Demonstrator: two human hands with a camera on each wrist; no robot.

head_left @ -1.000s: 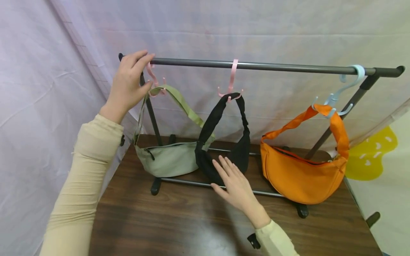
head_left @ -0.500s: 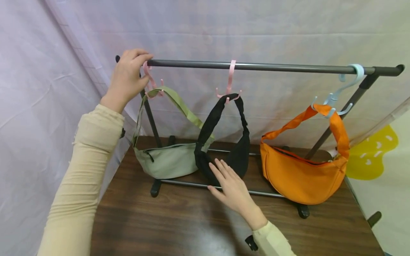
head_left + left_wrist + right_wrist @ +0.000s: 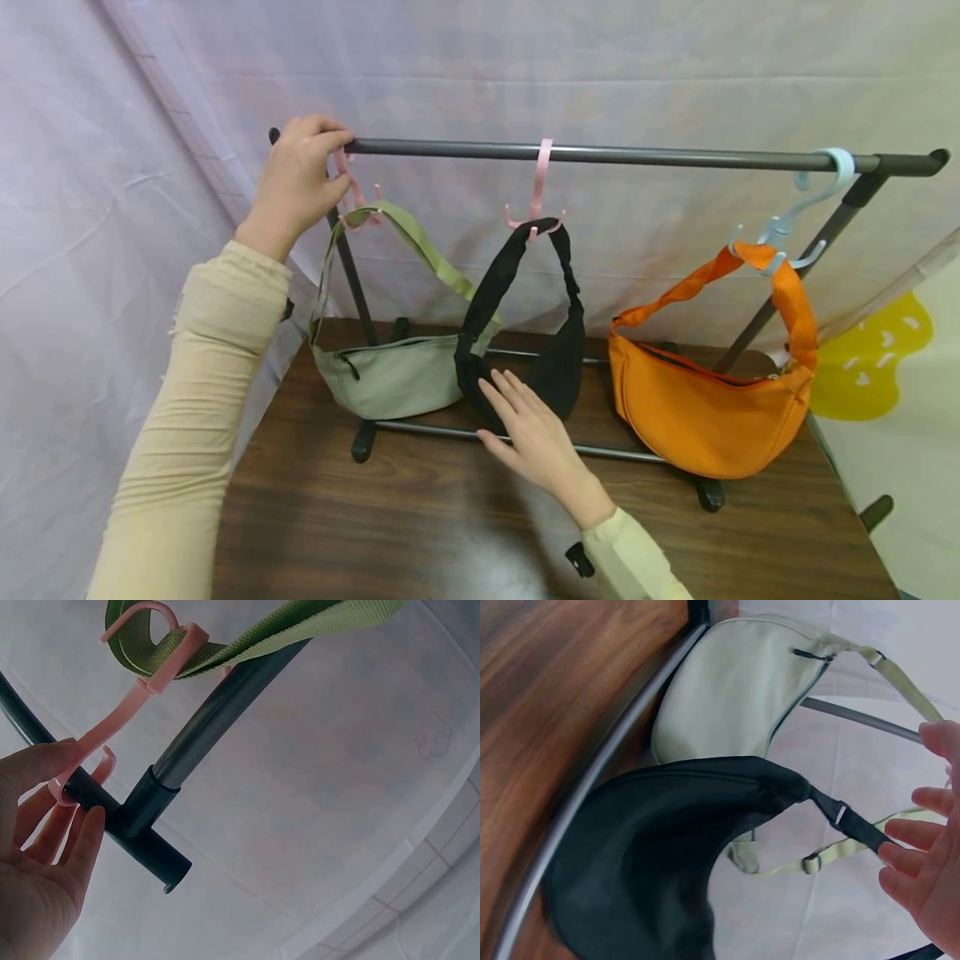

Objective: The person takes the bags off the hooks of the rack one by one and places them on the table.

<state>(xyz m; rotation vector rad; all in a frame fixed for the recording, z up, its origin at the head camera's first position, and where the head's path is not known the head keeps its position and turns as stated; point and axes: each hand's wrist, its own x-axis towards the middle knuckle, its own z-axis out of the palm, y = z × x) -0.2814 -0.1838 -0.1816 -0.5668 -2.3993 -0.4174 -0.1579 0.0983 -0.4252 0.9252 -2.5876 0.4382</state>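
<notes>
My left hand (image 3: 300,179) is at the left end of the dark metal rail (image 3: 450,150). In the left wrist view its thumb and fingers close around the pink hook (image 3: 116,724) where that loops over the rail. The pale green shoulder bag (image 3: 397,379) hangs from this hook by its strap. My right hand (image 3: 536,442) is held with fingers extended before the black shoulder bag (image 3: 558,367), which hangs on a second pink hook (image 3: 541,179). In the right wrist view the fingers (image 3: 904,859) appear near the black strap; contact is unclear.
An orange shoulder bag (image 3: 712,417) hangs on a light blue hook (image 3: 795,212) at the rail's right end. The rack's lower bar (image 3: 435,430) and feet stand on a brown wooden table (image 3: 420,517). Pale curtains (image 3: 675,75) surround the rack.
My right hand has drifted slightly left in front of the black bag. The left hand stays at the pink hook and appears a little farther left in view.
</notes>
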